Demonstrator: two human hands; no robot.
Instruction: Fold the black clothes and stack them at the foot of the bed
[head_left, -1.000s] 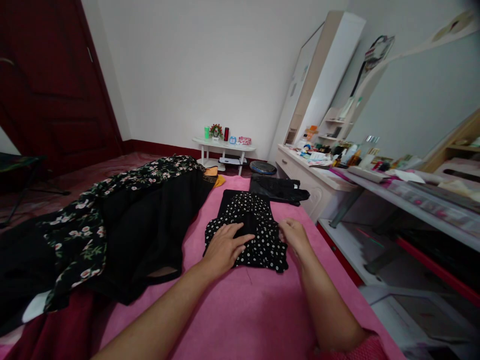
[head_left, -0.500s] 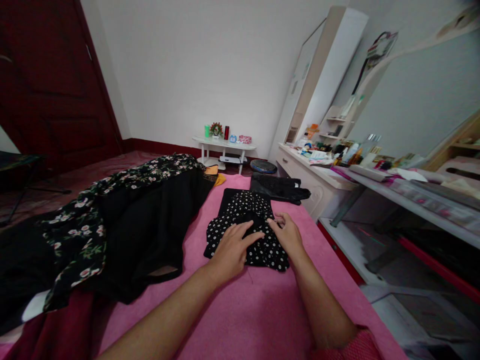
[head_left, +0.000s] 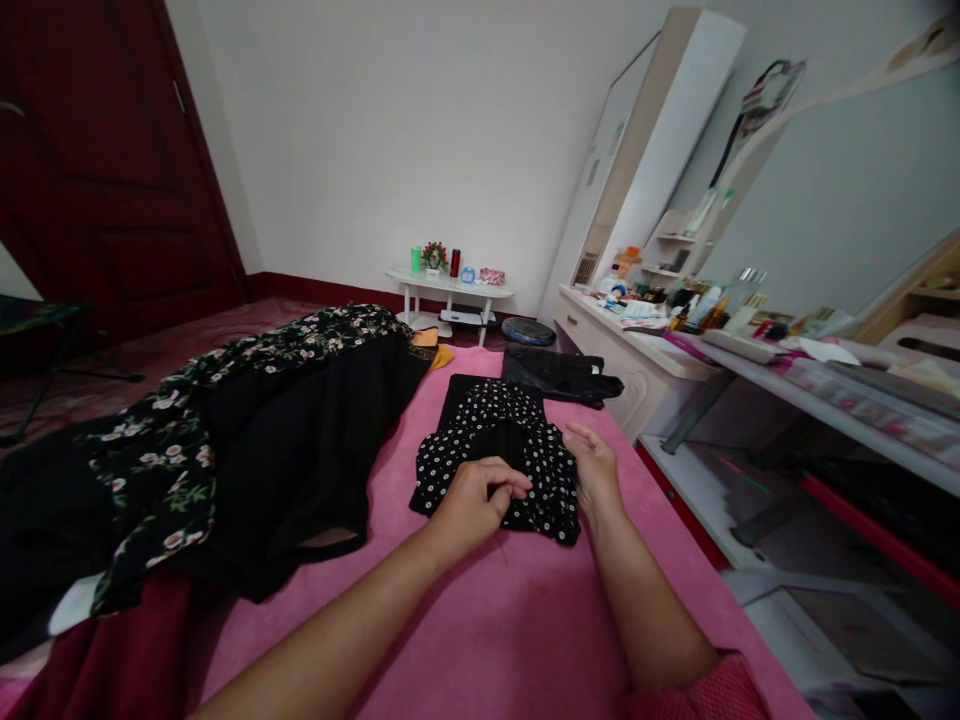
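A black garment with white dots, folded into a compact shape, lies on the pink bed cover in front of me. My left hand is over its near middle part, fingers loosely bent and pointing right. A gap shows between that thumb and the fingers, and no cloth is seen in them. Along the garment's right edge is my right hand, its fingers stretched out and pointing left. Its thumb is partly hidden, and I cannot tell how firmly it touches the cloth.
Black clothes with a floral piece are heaped on the left. A folded black item lies beyond the dotted garment. To the right stand a cluttered dresser and a grey table. A small white table is by the wall.
My left hand has drawn its fingers in and shifted slightly towards me. My right hand has moved right, from the garment's top to its right edge.
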